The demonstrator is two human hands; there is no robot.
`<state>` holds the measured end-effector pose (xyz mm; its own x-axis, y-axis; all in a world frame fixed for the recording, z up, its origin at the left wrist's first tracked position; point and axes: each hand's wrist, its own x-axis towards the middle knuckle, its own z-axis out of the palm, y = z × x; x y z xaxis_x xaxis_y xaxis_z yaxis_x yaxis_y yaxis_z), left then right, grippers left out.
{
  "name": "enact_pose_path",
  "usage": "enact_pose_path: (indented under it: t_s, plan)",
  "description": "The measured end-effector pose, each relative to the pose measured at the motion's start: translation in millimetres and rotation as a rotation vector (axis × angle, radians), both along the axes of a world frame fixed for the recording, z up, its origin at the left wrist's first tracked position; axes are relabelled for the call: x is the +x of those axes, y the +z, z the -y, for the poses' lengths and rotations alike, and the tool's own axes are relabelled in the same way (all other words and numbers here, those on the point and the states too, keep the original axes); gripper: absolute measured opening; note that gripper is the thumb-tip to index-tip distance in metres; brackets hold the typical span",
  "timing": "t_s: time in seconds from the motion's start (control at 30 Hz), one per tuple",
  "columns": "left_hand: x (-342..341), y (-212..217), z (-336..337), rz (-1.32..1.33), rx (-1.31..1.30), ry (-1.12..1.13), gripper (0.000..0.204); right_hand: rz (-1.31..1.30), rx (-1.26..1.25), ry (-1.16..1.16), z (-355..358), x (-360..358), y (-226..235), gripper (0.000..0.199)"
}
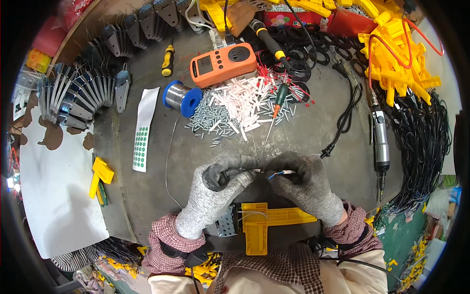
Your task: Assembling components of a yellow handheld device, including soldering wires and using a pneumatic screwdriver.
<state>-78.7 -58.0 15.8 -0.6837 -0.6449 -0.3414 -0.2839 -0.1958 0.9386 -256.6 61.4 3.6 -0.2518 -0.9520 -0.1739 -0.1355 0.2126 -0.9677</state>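
Observation:
My left hand, in a grey knit glove with dark fingertips, is closed in a pinch at the middle of the table. A small pale tip shows at its fingertips; most of it is hidden. My right hand, gloved alike, pinches a thin wire with blue and white strands. The fingertips of both hands are close together but apart. Below them, near the table's front edge, lies a yellow T-shaped plastic part. Beside it is a perforated metal plate, partly behind my left wrist.
Beyond my hands lie heaped screws, white sleeves, a screwdriver, a solder spool and an orange meter. Metal brackets line the left. A power driver, black cables and yellow parts crowd the right.

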Motion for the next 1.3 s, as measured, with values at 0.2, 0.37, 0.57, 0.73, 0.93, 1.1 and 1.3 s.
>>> enact_pose_path:
  t_s: [0.2,0.37,0.57,0.73,0.93,1.1,1.3]
  plan:
    - [-2.7,-3.5,-4.6,-0.1,-0.078,-0.002,0.022,-0.13,-0.026,0.01,1.4,-1.9,-0.6,0.025]
    - [-0.2,-6.4,-6.0,-0.147,-0.03,0.041,0.023,-0.165,-0.039,0.014,2.1,-1.9,-1.5,0.024]
    - [1.4,-1.8,-2.5,-0.062,-0.07,-0.08,0.021,-0.167,0.008,0.036,1.6,-1.1,0.5,0.023]
    - [0.1,-12.5,0.9,-0.057,-0.554,-0.205,0.014,-0.58,-0.07,0.136,0.5,0.2,-6.9,0.033]
    - [1.4,-1.6,4.8,0.045,-0.198,-0.134,0.023,-0.207,-0.128,0.053,5.6,-2.5,4.1,0.04]
    - [0.6,-11.9,7.4,-0.122,0.195,0.008,0.027,-0.327,-0.356,0.061,8.0,-4.2,-5.0,0.051]
    - [2.2,-10.3,4.2,-0.045,0.039,-0.039,0.025,-0.262,-0.009,0.177,5.7,-5.1,13.0,0.066]
